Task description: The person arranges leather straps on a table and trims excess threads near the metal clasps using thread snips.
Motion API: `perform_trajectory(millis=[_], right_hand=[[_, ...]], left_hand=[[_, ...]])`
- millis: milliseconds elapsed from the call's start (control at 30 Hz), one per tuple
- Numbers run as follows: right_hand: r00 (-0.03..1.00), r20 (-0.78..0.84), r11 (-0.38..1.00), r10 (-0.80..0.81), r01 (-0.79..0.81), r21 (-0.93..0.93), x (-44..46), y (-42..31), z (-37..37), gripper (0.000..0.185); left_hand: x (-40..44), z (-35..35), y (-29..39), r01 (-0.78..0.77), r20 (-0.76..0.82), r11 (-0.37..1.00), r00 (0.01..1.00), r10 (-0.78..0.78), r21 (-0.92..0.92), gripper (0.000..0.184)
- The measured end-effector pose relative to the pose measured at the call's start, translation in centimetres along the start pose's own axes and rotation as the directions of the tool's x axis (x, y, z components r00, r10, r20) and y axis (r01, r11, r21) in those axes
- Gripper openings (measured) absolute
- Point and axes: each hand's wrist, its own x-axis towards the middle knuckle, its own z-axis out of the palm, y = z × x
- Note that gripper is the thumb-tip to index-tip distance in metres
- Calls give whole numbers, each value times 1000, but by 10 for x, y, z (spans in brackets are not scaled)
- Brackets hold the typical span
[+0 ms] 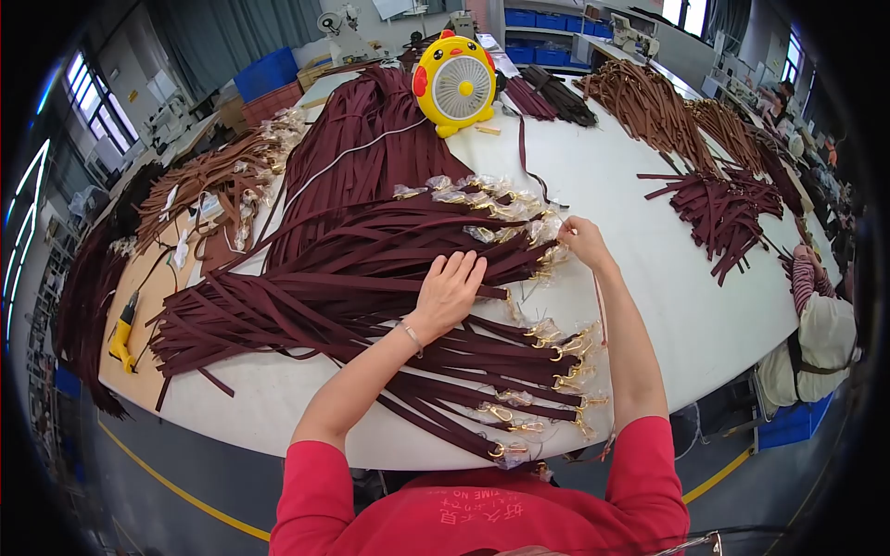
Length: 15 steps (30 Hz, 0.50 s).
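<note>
Many dark maroon straps (371, 246) lie in a bundle across the white table, their ends pointing right. Gold clasps in clear plastic wrap (542, 227) sit at those ends. My left hand (450, 292) rests flat on the straps with its fingers spread. At the right end of the upper group, my right hand (582, 241) pinches at a wrapped clasp end; the exact piece between the fingertips is too small to tell. More straps with gold clasps (556, 375) fan out below, nearer my body.
A yellow chick-shaped fan (459, 85) stands at the back, its grey cable crossing the straps. Brown straps (644, 107) and maroon straps (714, 213) lie on the right. A yellow tool (123, 338) sits at the left edge. A co-worker (820, 324) is at the right edge.
</note>
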Motion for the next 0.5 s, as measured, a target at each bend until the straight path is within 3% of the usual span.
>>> perform_trajectory(millis=[100, 167, 233, 267, 333, 367, 400, 433, 467, 500], right_hand=[[995, -5, 987, 104, -103, 121, 1, 16, 12, 16], [993, -39, 987, 108, -102, 126, 1, 25, 11, 19], [943, -280, 953, 182, -98, 288, -15, 0, -1, 21], [942, -282, 952, 184, -99, 289, -23, -15, -8, 21], [815, -535, 835, 221, 125, 536, -42, -42, -25, 23], [812, -538, 835, 226, 123, 537, -51, -45, -29, 23], [871, -468, 868, 148, 113, 484, -60, -47, -32, 22], [919, -387, 897, 71, 111, 428, -67, -47, -32, 21], [949, -316, 943, -14, 117, 311, -72, -52, -29, 22], [947, -321, 942, -15, 121, 313, -76, -57, -27, 22]], left_hand=[[21, 19, 12, 31, 162, 996, 986, -45, 84, 39], [31, 25, 14, 38, 135, 996, 990, -48, 82, 28], [33, 33, 8, 172, 333, 983, 932, -144, -57, 14], [33, 33, 4, 178, 202, 974, 968, -148, -138, 6], [44, 12, -7, 285, 156, 921, 955, -251, -264, 9], [49, 8, -15, 321, 94, 883, 947, -308, -343, 10], [53, 6, -26, 473, 245, 616, 874, -420, -630, 9], [56, 4, -36, 566, 425, 240, 784, -453, -789, 9], [57, -5, -44, 584, 557, -67, 725, -406, -809, 5], [58, -8, -49, 576, 599, -199, 678, -427, -793, 4]])
